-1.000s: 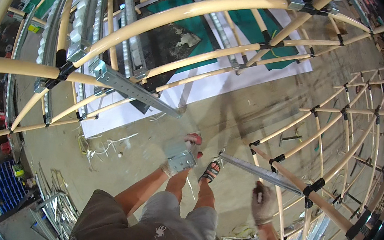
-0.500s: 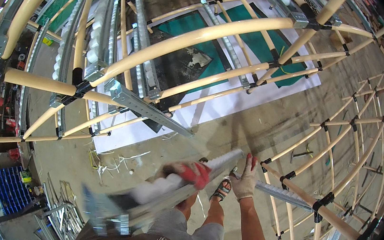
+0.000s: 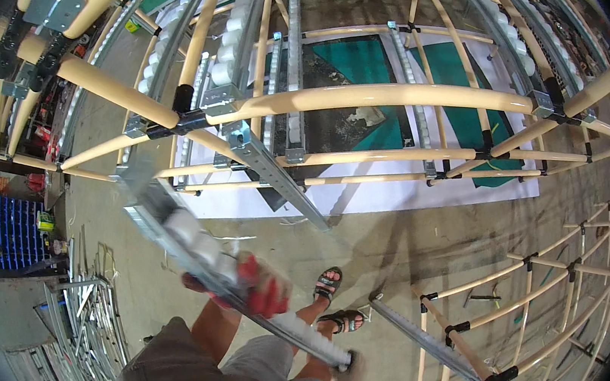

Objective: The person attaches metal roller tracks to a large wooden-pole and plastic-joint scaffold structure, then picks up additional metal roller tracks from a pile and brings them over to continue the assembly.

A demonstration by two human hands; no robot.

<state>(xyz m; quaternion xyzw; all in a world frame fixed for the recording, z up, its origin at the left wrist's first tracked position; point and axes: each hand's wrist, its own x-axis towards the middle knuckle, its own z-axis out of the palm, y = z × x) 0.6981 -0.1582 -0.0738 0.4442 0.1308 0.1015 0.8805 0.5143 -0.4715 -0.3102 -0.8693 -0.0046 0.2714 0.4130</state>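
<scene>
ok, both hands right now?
Left hand: closed around the roller track.
Right hand: at the track's lower end; blurred, can't tell whether it's gripping or open.

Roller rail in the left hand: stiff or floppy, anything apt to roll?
Probably stiff: the metal roller rail extends well past the left hand without visibly drooping. Its white rollers would likely turn if pushed, being round and exposed. It may tip when held one-handed, given its long overhang.

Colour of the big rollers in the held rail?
White: the rollers show best in the head view, slightly blurred.
</scene>
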